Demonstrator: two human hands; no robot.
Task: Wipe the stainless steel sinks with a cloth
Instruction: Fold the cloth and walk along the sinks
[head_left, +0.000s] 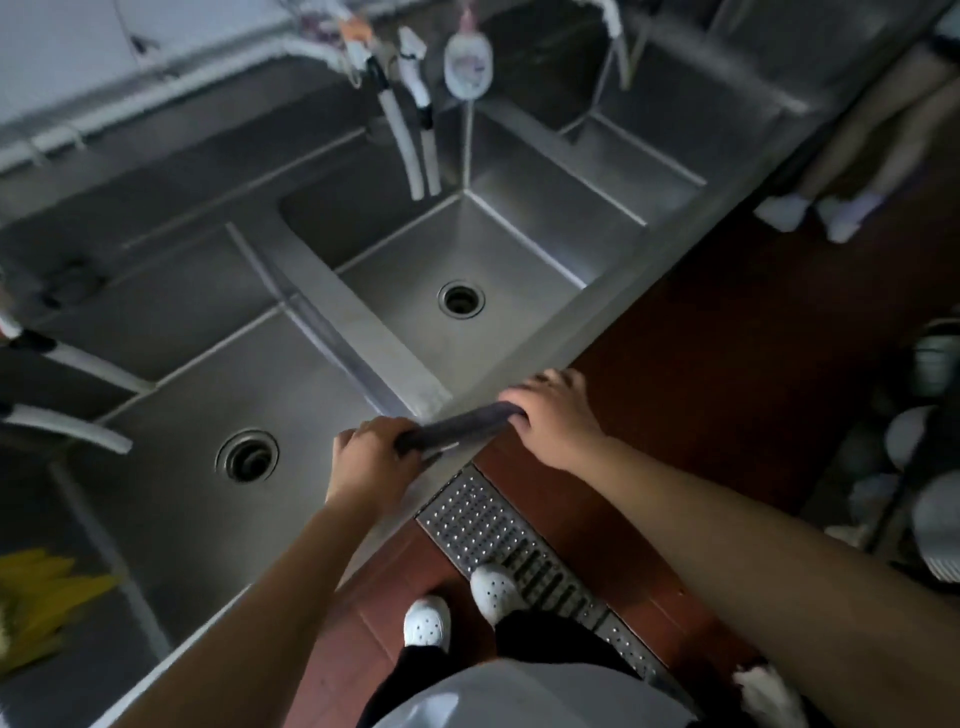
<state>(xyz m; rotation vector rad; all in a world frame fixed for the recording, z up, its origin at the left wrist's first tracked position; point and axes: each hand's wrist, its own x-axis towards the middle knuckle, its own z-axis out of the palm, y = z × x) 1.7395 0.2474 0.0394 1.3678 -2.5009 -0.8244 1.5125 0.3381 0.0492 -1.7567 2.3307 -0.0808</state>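
Both hands grip one dark cloth (457, 427) stretched between them, left hand (371, 457) and right hand (553, 415) at its ends. Under the cloth runs the sink's front rim (597, 322). Beyond the grip lies a drain (461, 300).

The room is dim. The floor (737, 332) has dark red-brown tiles, and a perforated metal drain grate (498, 530) runs along it. A pale wall (62, 36) with a white pipe (104, 117) stands behind. At the right, bowls (935, 525) are stacked on a rack.
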